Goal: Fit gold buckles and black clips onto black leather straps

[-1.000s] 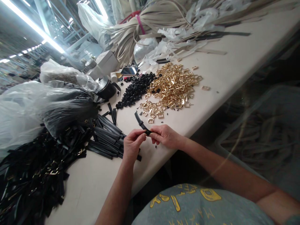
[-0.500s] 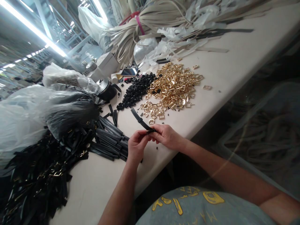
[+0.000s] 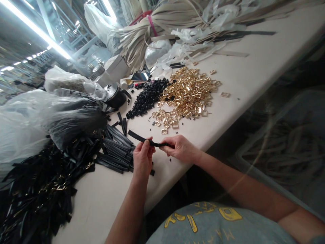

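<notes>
Head view: left hand (image 3: pixel 143 158), shifted left, pinches the black strap (image 3: pixel 155 144). Right hand (image 3: pixel 182 149) pinches too, baring the span between.

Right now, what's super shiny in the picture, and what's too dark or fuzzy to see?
In the head view, the ceiling tube light glares white and the gold buckles glint; in that same head view, the black strap is too dark to show fine details, and the space right of the table is dim and blurry.
</notes>
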Demonstrator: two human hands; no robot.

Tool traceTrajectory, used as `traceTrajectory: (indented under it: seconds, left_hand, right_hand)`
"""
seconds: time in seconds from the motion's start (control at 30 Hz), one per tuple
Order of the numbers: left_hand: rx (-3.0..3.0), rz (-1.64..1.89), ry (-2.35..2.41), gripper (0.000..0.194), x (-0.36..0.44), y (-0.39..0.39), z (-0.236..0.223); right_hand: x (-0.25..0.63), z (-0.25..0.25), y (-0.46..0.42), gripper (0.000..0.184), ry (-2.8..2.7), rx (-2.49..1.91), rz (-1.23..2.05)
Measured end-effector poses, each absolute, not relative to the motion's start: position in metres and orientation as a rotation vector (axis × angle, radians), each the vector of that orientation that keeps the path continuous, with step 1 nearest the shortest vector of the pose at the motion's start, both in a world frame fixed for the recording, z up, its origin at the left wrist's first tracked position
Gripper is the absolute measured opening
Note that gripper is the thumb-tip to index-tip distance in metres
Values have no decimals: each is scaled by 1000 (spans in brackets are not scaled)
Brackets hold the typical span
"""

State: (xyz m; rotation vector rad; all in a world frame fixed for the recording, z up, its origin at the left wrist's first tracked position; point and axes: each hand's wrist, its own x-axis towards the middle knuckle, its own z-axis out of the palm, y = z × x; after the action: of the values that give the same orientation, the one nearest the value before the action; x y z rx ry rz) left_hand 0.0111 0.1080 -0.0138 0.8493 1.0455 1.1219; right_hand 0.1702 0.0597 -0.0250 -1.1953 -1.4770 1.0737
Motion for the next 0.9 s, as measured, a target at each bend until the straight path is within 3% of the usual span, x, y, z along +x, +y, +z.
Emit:
traceTrajectory:
  seconds: [0.2,0.47,0.63,0.9]
  left_hand:
    - [1065,1033,1052,36,14,105,-26]
    - [1331,995,1031,35,8,103,-22]
    - [1101,896,1054,48,9,107,-18]
    - [812,692,999,48,9,112,-8]
  right_hand:
    - [168,-22,60,13,-1527,-1279,979]
    - [174,-21,65,19,-1549,-1216,1098]
    - [176,-20,67,21,-1569,-1230,1172]
    - [183,-14,72,18,-1645,-1218,1311]
